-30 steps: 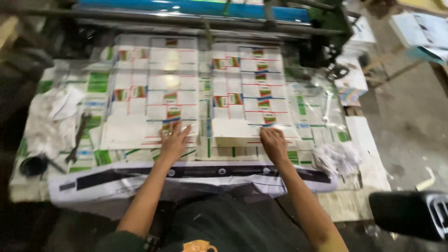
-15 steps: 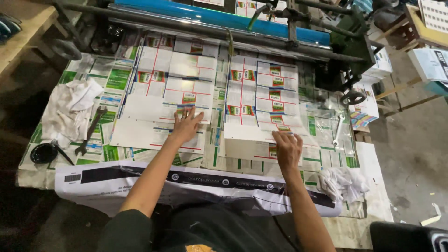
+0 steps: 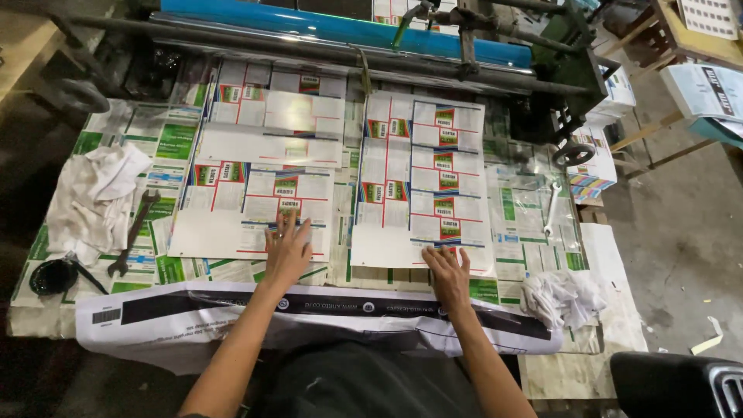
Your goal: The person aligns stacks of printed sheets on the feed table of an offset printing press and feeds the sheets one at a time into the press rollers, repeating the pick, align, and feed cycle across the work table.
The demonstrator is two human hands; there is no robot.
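Two printed sheets are laid side by side on the table (image 3: 46, 317) below the blue roller (image 3: 340, 27). The left hand (image 3: 288, 249) is pressed flat, fingers spread, on the lower edge of the left sheet (image 3: 255, 209). The right hand (image 3: 447, 275) is laid flat, fingers slightly apart, on the bottom edge of the right sheet (image 3: 422, 186); nothing is pinched. For a clean result, even downward pressure is best kept through both palms, so that each sheet is slid without buckling and its edges are kept square to its neighbour. The wrench (image 3: 133, 232) and the white rag (image 3: 97, 193) at the left are best left clear of the sheets.
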